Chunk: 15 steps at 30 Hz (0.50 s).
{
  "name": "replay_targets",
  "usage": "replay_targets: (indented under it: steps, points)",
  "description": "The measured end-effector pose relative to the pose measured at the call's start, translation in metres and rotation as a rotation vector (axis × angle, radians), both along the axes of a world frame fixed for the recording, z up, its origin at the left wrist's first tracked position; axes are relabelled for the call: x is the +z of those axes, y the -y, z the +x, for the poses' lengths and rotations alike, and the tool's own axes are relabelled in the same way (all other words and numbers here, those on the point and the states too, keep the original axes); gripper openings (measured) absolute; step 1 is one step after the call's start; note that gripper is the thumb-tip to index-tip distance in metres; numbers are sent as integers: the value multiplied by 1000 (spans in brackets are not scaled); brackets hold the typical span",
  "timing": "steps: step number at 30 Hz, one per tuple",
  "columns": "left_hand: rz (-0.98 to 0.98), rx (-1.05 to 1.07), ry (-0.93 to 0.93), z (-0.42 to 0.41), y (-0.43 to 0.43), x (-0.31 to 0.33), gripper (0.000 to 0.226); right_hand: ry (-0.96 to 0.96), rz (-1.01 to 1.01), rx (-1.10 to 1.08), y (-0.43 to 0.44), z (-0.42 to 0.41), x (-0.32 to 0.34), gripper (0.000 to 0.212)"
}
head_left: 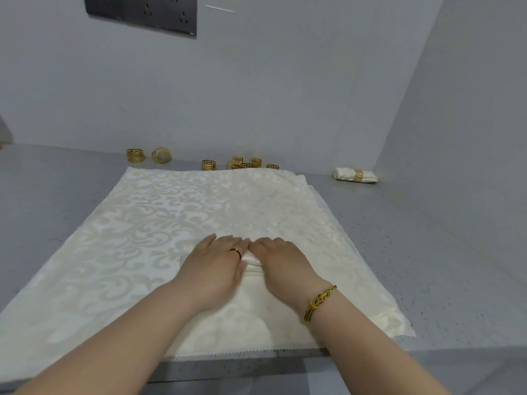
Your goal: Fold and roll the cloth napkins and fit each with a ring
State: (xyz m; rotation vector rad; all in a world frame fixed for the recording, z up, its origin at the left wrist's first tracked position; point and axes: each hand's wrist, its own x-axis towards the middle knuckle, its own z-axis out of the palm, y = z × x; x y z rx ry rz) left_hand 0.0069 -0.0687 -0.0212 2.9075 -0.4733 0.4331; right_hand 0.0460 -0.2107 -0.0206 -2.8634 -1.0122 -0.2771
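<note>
we see a grey tabletop in a corner of pale walls, and on it lies a stack of cream napkins with a woven leaf pattern, spread flat; at the right side the edges of lower sheets show under the top one. on top of this stack, near the front edge, there is a narrow folded napkin, partly rolled, and both hands rest on it. the left hand lies palm down on the left part of the roll, with the fingers close together and bent a little over the cloth; a dark ring sits on one finger. the right hand lies palm down on the right part, its fingers also together and curled over the roll, and their tips almost touch the tips of the left hand. only a small piece of the roll is visible between the two hands. we cannot tell if the fingers pinch the cloth or only press on it. the right wrist wears a yellow braided bracelet.

along the back wall stand gold napkin rings in a loose group just behind the stack, and two more gold rings are further to the left, one upright and one tilted. in the far right corner, well apart from the hands, lies a finished rolled napkin with a gold ring around its middle. a dark socket panel is on the wall above.
</note>
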Motion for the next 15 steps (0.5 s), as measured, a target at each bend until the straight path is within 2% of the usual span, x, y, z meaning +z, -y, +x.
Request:
replay_targets:
  steps: [2, 4, 7, 10, 12, 15]
  points:
    - [24, -11, 2, -2, 1, -6, 76, -121, 55, 28, 4, 1, 0, 60]
    - [26, 30, 37, -4, -2, -10, 71, -79, 109, 82, 9, -1, -1, 57]
    - [41, 36, 90, -5, -5, -14, 51, 133, 246, 120, 11, -8, -4, 49]
    - [85, 13, 151, 0, -5, -24, 35, 289, 150, 204, 14, -8, -14, 28]
    - [115, 10, 164, 1, -4, -23, 31, 313, 128, 239, 14, -6, -15, 36]
    - [52, -20, 212, 3, -9, -26, 26, 346, 137, 250, 12, -2, -14, 47]
